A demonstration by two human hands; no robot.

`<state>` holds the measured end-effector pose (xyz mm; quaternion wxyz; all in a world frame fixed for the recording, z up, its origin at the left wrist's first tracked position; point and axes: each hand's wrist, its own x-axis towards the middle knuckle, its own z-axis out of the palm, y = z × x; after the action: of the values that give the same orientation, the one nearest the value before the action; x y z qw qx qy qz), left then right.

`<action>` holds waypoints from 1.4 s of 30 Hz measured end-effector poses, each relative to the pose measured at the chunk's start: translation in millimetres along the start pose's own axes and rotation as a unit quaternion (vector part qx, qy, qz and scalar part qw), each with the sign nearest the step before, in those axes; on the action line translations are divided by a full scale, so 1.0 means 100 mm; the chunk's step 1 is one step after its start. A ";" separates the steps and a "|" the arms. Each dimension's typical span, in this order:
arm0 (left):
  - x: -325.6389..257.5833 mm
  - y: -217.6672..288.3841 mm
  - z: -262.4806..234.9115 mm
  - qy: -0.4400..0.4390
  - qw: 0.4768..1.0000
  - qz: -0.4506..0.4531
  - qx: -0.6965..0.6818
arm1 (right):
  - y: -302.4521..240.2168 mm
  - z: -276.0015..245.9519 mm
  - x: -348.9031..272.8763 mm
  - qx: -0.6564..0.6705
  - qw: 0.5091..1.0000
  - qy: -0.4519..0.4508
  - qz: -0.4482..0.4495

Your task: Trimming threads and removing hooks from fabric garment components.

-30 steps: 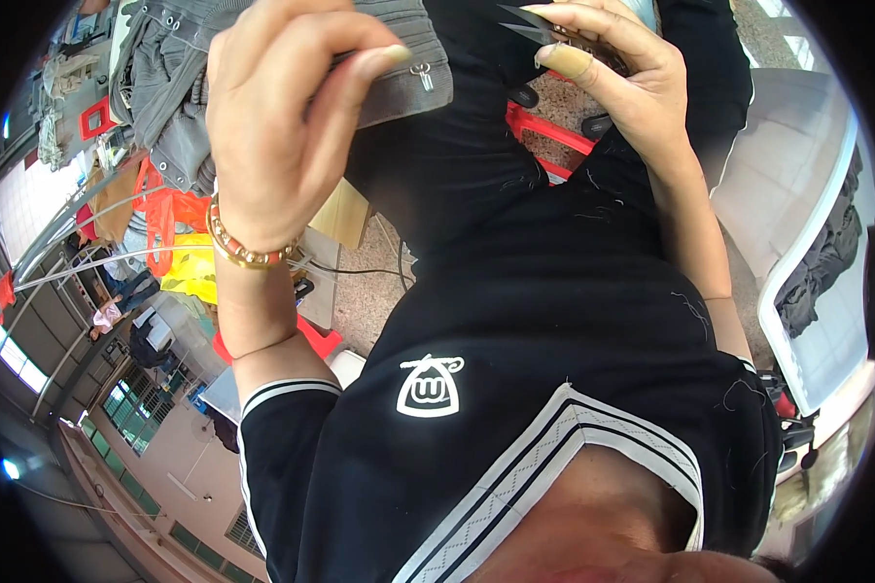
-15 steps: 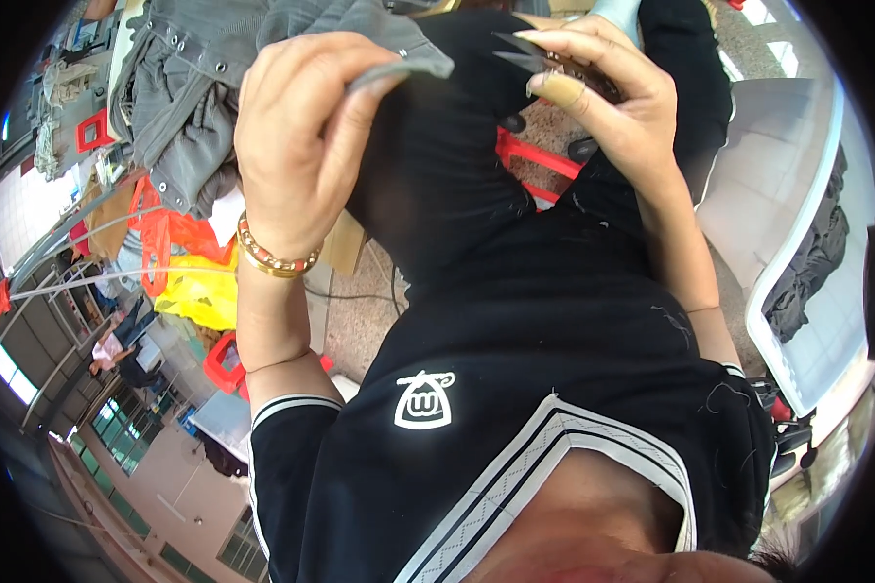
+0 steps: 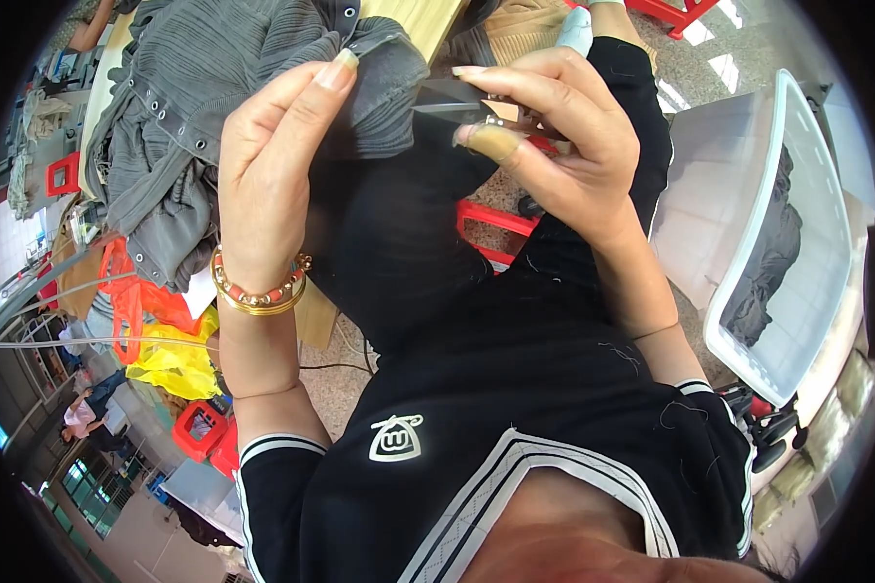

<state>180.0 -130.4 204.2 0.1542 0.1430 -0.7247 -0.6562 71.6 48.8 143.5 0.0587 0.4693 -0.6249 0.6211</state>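
A grey ribbed garment (image 3: 248, 63) with metal snaps along its edge lies at the upper left. My left hand (image 3: 272, 160) pinches the edge of this garment between thumb and fingers, and a flap of it hangs toward my right hand. Thread snips (image 3: 454, 101) sit in my right hand (image 3: 578, 146), their pointed blades facing left, close beside the flap. Whether the blades touch the cloth I cannot tell. Something yellowish covers the right thumb. Part of the snips is hidden inside the fingers.
A white bin (image 3: 715, 335) holding dark grey cloth stands at the right. Red plastic bag (image 3: 156, 301) and yellow bag (image 3: 175, 361) lie at the left, near a red stool (image 3: 199, 430). A wooden board (image 3: 420, 24) is at the top. Another person (image 3: 83, 416) is far left.
My left hand has shifted slightly left and turned, with more of the flap now spread out. My right hand has come left and down, bringing the snips beside the cloth.
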 end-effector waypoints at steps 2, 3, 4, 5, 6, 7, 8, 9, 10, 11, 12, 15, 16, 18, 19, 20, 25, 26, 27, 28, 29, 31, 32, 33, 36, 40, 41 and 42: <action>0.02 0.01 0.01 -0.013 1.000 -0.007 -0.002 | 0.00 0.01 0.05 -0.005 1.000 -0.010 0.005; 0.03 0.01 0.02 -0.012 1.000 -0.008 -0.005 | 0.01 0.02 0.07 -0.013 1.000 -0.010 0.003; 0.04 0.00 0.02 -0.018 1.000 -0.009 -0.005 | 0.02 0.03 0.09 -0.022 1.000 -0.010 0.001; 0.06 0.00 0.02 -0.024 1.000 -0.010 -0.005 | 0.04 0.03 0.09 -0.024 1.000 -0.013 0.001; 0.08 -0.01 0.02 -0.023 1.000 -0.010 -0.008 | 0.08 0.04 0.10 -0.021 1.000 -0.014 0.006; 0.07 -0.03 0.00 -0.023 1.000 -0.002 -0.005 | 0.09 0.08 0.09 -0.013 1.000 -0.016 0.011; 0.07 -0.04 -0.02 -0.023 1.000 0.007 0.000 | 0.10 0.10 0.10 -0.008 1.000 -0.021 0.010; 0.07 -0.01 -0.03 -0.027 1.000 -0.001 0.001 | 0.09 0.09 0.11 -0.017 0.999 -0.030 0.020; 0.04 0.07 -0.06 -0.019 1.000 -0.009 0.012 | 0.05 0.13 0.15 -0.013 0.999 -0.042 0.024; 0.04 0.05 -0.06 -0.022 1.000 -0.006 0.008 | 0.02 0.14 0.17 0.009 0.999 -0.023 0.041; 0.08 0.02 -0.04 -0.027 0.998 -0.011 0.057 | 0.03 0.10 0.15 0.033 0.996 0.001 0.078; 0.09 -0.11 -0.02 -0.050 0.928 0.221 0.296 | -0.02 0.11 0.11 0.100 0.970 0.055 0.215; 0.07 -0.06 0.04 -0.050 0.949 0.206 0.234 | 0.08 0.07 0.05 0.134 0.968 0.047 0.209; 0.00 -0.10 0.12 -0.004 0.906 0.269 0.328 | 0.31 -0.02 -0.09 0.178 0.957 0.030 0.229; -0.05 -0.04 0.15 -0.001 0.904 0.250 0.345 | 0.25 -0.07 -0.09 0.146 0.956 0.006 0.253; -0.08 -0.02 0.18 0.027 0.911 0.259 0.320 | 0.27 -0.08 -0.07 0.121 0.970 -0.017 0.212; -0.15 0.13 0.14 0.046 0.943 0.194 0.268 | 0.47 -0.15 -0.04 0.150 0.971 -0.057 0.180; -0.16 0.16 0.12 0.051 0.940 0.195 0.274 | 0.45 -0.17 -0.02 0.131 0.971 -0.054 0.194; -0.18 0.18 0.09 0.038 0.942 0.188 0.276 | 0.44 -0.15 -0.03 0.138 0.969 -0.023 0.203; -0.20 0.20 0.07 0.025 0.943 0.180 0.278 | 0.44 -0.16 -0.01 0.153 0.969 -0.035 0.192; -0.23 0.21 0.05 0.030 0.941 0.179 0.284 | 0.43 -0.18 0.00 0.168 0.968 -0.047 0.182; -0.27 0.21 0.02 0.024 0.938 0.183 0.292 | 0.40 -0.21 0.01 0.183 0.967 -0.065 0.166; -0.30 0.22 0.01 0.027 0.937 0.182 0.297 | 0.38 -0.24 0.00 0.164 0.970 -0.075 0.165; -0.32 0.24 0.00 0.019 0.941 0.166 0.295 | 0.38 -0.25 0.00 0.145 0.972 -0.084 0.165; -0.28 0.21 -0.04 0.018 0.948 0.163 0.273 | 0.42 -0.28 0.08 0.163 0.977 -0.109 0.082; -0.24 0.07 -0.14 0.026 0.949 0.182 0.255 | 0.22 -0.05 0.04 0.155 0.959 0.047 0.231; -0.27 0.19 -0.20 0.009 0.949 0.122 0.292 | 0.29 -0.09 0.03 0.134 0.962 0.040 0.234; -0.29 0.24 -0.20 0.009 0.972 0.050 0.230 | 0.07 0.00 0.15 0.188 0.947 0.040 0.258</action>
<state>215.0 -134.5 228.4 0.1561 0.1445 -0.8608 -0.4623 58.5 40.0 147.9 -0.1675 0.2693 -0.5935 0.7397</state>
